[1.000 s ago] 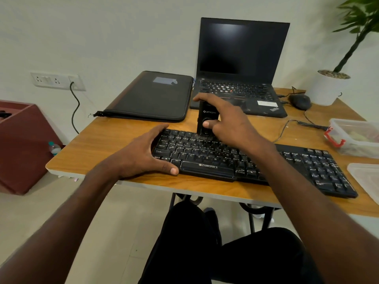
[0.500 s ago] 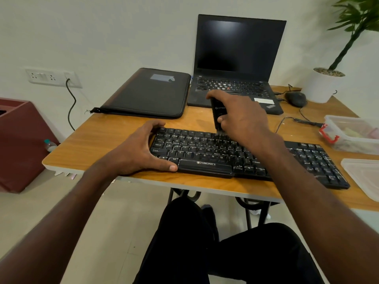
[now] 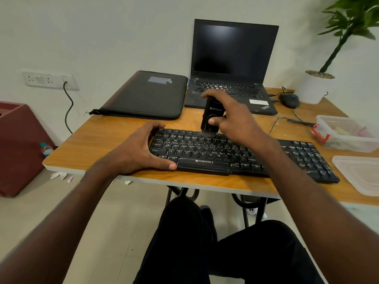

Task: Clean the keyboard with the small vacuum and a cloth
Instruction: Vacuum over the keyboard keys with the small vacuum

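Observation:
A black Zebronics keyboard (image 3: 205,162) lies across the front of the wooden table (image 3: 98,140). My right hand (image 3: 235,119) grips a small black vacuum (image 3: 211,113) held upright, its brush tip touching the top key rows left of the keyboard's centre. My left hand (image 3: 135,150) clamps the keyboard's left end, thumb along the front edge and fingers curled over the back corner. I see no cloth in view.
Behind the keyboard sit an open black laptop (image 3: 231,64), a black sleeve (image 3: 147,95), a mouse (image 3: 289,100) with its cable, and a potted plant (image 3: 315,87). A clear plastic box (image 3: 348,134) and its lid (image 3: 361,173) lie at the right. A red bin (image 3: 18,148) stands on the floor, left.
The vacuum in my right hand went right along the top rows, then came back left to about where it started. My left hand kept its hold on the keyboard's left end.

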A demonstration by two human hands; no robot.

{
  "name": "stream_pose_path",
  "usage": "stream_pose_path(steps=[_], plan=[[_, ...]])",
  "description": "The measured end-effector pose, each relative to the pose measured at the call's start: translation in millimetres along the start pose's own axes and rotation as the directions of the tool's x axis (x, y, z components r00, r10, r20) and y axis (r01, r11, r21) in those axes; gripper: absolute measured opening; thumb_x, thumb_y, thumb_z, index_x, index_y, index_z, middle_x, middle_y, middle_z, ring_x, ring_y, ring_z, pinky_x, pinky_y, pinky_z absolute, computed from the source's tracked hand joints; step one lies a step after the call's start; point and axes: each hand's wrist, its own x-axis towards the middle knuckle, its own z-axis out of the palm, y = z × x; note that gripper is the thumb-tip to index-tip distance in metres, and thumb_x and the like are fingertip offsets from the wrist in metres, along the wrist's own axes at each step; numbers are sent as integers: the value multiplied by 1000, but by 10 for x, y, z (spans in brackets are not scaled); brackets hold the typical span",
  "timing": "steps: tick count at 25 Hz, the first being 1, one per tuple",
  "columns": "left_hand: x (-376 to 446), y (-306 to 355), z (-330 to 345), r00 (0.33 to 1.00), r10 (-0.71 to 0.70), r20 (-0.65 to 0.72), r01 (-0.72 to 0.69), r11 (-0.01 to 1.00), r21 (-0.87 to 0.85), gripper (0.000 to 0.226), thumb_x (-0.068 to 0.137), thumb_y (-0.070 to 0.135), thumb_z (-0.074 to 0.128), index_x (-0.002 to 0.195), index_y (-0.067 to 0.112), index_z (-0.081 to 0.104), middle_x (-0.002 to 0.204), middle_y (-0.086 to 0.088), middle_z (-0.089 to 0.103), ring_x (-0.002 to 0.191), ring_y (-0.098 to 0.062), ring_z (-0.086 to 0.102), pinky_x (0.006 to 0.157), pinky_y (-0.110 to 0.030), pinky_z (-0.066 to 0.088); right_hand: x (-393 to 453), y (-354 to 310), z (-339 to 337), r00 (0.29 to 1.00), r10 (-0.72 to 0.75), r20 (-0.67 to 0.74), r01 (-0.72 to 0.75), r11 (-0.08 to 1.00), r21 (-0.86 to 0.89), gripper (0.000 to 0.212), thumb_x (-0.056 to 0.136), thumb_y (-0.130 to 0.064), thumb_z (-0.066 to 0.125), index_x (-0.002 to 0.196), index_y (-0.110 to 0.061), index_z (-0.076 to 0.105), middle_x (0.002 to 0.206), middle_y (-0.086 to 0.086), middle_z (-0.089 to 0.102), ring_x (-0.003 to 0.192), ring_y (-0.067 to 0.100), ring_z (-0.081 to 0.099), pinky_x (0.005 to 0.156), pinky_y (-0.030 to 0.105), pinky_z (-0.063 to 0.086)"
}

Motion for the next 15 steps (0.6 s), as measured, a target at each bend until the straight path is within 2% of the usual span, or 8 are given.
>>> stream_pose_path(steps=[2,4,6,7,9,11,13,15], plan=[[12,-18,0,1000,1,14,-1,1000,-3,118,52,54,103,151,43,38,137,20,46,123,-8,56,90,-20,53,-10,63,-35,999,33,41,-33,999,3,66,93,-8,70,133,-55,44,130,3,63,107,26,65,77,41,63],[15,-28,-6,1000,0,23,0,1000,5,120,51,59,102,151,45,38,138,20,45,124,-9,55,92,-22,53,-16,132,-123,992,124,26,-122,990,-65,63,94,-11,70,133,-52,44,132,5,63,112,29,65,81,45,62],[12,-6,-16,1000,-11,27,11,1000,9,126,45,67,98,153,45,37,139,19,44,126,-8,53,94,-22,52,-21,143,-158,987,158,-22,-159,981,-111,64,95,-11,69,141,-46,42,135,9,61,115,30,64,80,41,61],[10,12,-23,999,-22,27,22,1000,2,128,44,67,99,154,44,36,140,18,44,126,-8,53,95,-22,51,-26,107,-152,989,145,-33,-148,985,-91,65,96,-10,67,145,-43,40,136,10,60,112,28,64,76,36,60],[1,37,-21,999,-44,26,44,999,-14,132,47,62,102,157,40,33,141,15,45,127,-6,52,96,-22,49,-49,-8,-104,993,122,-8,-121,990,73,61,98,-12,66,146,-39,40,133,7,57,100,17,63,66,23,55],[-11,41,-8,998,-56,23,56,998,-15,134,46,64,102,158,40,32,142,14,46,126,-4,52,96,-21,48,-80,-51,-65,996,91,13,-92,984,155,48,98,-24,68,138,-38,44,125,0,55,94,14,63,65,20,54],[-25,40,0,998,-63,15,63,998,-5,134,43,67,99,156,42,33,142,14,45,123,-3,52,94,-21,48,-75,6,-124,997,77,12,-77,995,55,38,97,-33,70,127,-38,48,120,-2,59,97,19,66,65,22,54],[-13,46,1,998,-59,11,59,998,4,128,47,62,102,154,44,35,140,15,45,122,-4,53,91,-20,49,-47,108,-237,994,106,-25,-108,989,-100,35,95,-34,71,122,-39,49,120,0,64,101,21,66,71,28,53]])
